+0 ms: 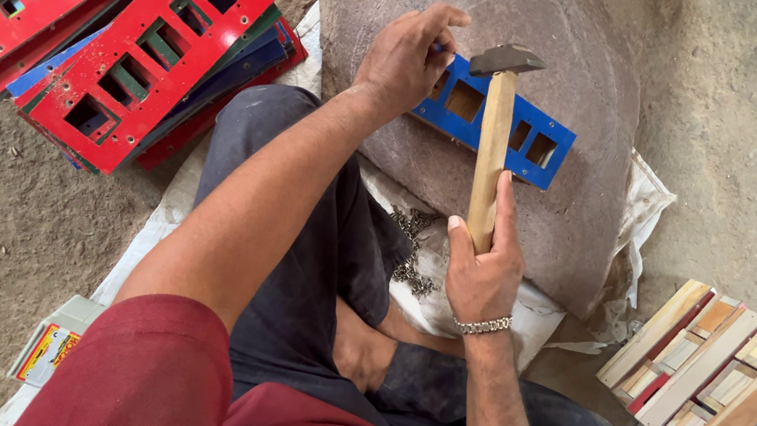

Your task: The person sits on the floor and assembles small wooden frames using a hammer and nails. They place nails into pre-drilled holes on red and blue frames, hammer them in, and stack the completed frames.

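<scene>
My right hand (484,260) grips the wooden handle of a hammer (494,130), whose dark metal head hovers over a blue panel (537,137) with rectangular cut-outs. The panel lies on a flat grey stone (589,34). My left hand (408,56) rests on the panel's left end, fingers curled and pinching at its top edge; whether they hold something small is hidden. I sit cross-legged on a white sack (649,200) under the stone.
A pile of red and blue cut-out panels (117,9) lies at the upper left. Assembled wooden frames with coloured faces (733,401) are stacked at the lower right. Small dark nails (414,244) lie heaped by my knee. A small box (54,344) sits at the lower left on the dirt floor.
</scene>
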